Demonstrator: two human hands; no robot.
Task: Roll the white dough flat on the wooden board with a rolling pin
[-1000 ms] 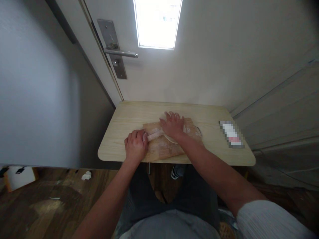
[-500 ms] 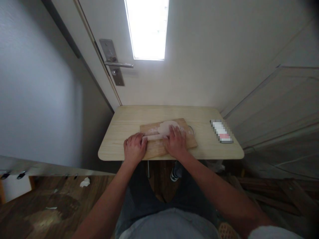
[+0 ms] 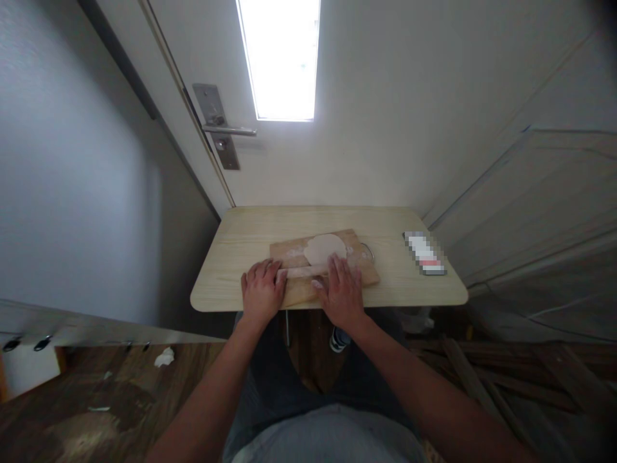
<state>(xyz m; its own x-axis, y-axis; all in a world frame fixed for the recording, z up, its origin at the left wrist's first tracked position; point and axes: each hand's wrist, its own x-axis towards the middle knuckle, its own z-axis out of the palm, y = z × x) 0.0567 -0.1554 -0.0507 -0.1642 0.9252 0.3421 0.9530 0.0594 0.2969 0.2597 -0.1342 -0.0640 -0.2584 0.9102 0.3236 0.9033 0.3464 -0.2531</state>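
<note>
Head view — left hand [image 3: 263, 292] curls over the rolling pin [image 3: 303, 271], right hand [image 3: 343, 296] lies flat-fingered across it — lopsided pressure could tear the dough [image 3: 326, 248].

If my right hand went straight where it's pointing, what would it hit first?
Likely the flat dough round, just past the rolling pin; the right hand may be touching its edge.

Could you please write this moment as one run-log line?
left hand: on rolling pin | right hand: on rolling pin | dough: flat on wooden board, beyond rolling pin
</note>
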